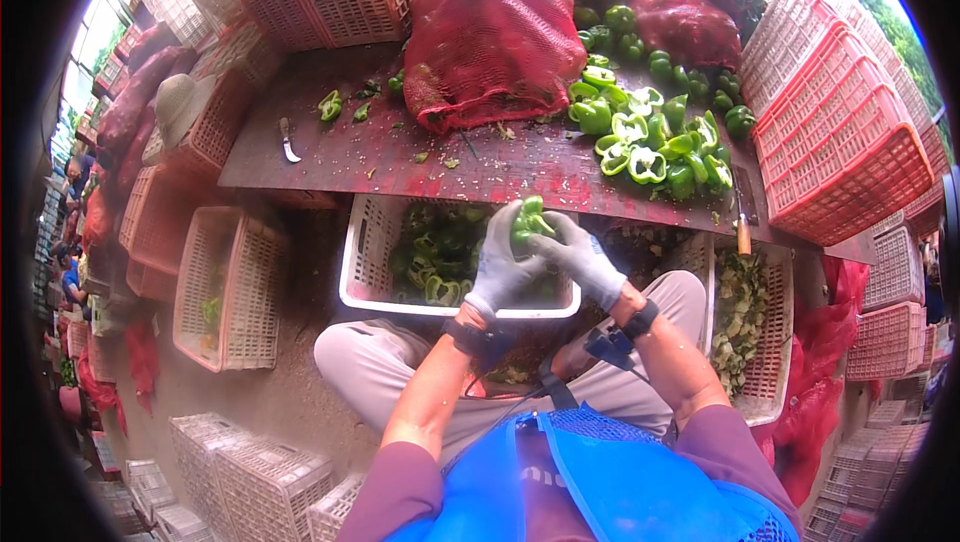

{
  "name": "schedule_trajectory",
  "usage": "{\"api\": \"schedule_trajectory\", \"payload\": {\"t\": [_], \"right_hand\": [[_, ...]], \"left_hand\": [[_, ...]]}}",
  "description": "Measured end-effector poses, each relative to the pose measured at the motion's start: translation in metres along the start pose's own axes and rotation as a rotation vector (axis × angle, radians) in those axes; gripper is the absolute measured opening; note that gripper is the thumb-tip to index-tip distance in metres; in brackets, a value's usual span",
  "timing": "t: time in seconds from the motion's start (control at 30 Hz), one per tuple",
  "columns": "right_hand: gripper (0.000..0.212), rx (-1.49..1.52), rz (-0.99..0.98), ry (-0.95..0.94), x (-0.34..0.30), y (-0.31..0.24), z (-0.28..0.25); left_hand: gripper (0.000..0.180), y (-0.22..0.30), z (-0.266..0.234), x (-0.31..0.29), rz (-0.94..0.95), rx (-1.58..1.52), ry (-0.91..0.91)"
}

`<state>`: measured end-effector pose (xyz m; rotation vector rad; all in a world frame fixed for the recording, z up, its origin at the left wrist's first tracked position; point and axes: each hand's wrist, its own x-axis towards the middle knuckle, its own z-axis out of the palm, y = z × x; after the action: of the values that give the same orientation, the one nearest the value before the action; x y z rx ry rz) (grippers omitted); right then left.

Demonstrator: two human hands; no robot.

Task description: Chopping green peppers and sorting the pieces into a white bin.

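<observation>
Between my two grey-gloved hands is a green bell pepper (530, 220), held just off the table's near edge. My left hand (497, 264) is closed round its left side, and my right hand (582, 258) grips it from the right; the fingertips partly cover it. Below them stands a white crate (460, 312) containing cut green pepper pieces (440, 260). On the tabletop, to the right, lies a heap of halved green peppers (645, 147) with their pale insides showing. A knife with a wooden handle (743, 235) rests at the table's right front edge.
A red mesh sack (490, 37) bulges on the dark table (330, 157), beside a small curved knife (289, 142). Pink crates (840, 122) flank the right side. At my right knee, another crate (765, 397) contains pale pepper cores (738, 327). Left stands a crate (250, 292).
</observation>
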<state>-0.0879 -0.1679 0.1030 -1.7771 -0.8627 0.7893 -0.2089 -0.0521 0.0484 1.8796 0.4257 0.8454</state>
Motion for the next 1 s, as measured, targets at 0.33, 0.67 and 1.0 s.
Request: {"api": "schedule_trajectory", "payload": {"t": [0.33,0.67,1.0], "right_hand": [[0.041,-0.762,-0.688,0.214,0.0,0.009,0.005],[0.028,-0.754,-0.827,0.144,0.015,0.028,0.038],[0.034,-0.283,-0.247,0.313,0.01,0.021,-0.066]], "left_hand": [[0.073,0.016,-0.018,-0.017,-0.586,-1.46,-0.217],[0.027,-0.037,0.024,-0.024,-0.759,-1.564,0.204],[0.046,-0.068,0.004,-0.017,-0.564,-0.897,0.305]]}}
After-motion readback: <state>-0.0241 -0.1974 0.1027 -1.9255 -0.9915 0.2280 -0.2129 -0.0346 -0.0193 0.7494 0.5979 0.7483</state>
